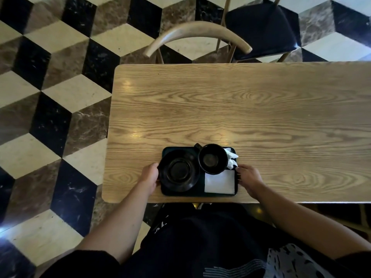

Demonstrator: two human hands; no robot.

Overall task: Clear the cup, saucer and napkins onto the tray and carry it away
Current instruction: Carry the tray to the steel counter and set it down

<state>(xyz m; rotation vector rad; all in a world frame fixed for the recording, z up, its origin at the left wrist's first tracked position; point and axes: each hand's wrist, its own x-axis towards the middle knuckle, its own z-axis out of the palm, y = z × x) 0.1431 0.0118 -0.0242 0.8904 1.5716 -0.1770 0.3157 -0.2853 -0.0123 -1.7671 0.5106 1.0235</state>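
Note:
A dark tray (181, 193) lies near the front edge of the wooden table (261, 109). On its left half sits a black saucer (178, 170). A black cup (212, 158) stands at its back right, handle pointing back left. A crumpled white napkin (231, 159) lies right of the cup, and a flat folded white napkin (219, 181) fills the front right corner. My left hand (149, 175) grips the tray's left edge. My right hand (248, 176) grips its right edge. The tray looks to rest on the table.
A wooden chair with a curved back (197, 34) stands at the table's far side, and a dark-cushioned chair (261, 27) is behind it to the right. Patterned tile floor (50, 117) lies to the left. My dark-clothed legs are below the table's front edge.

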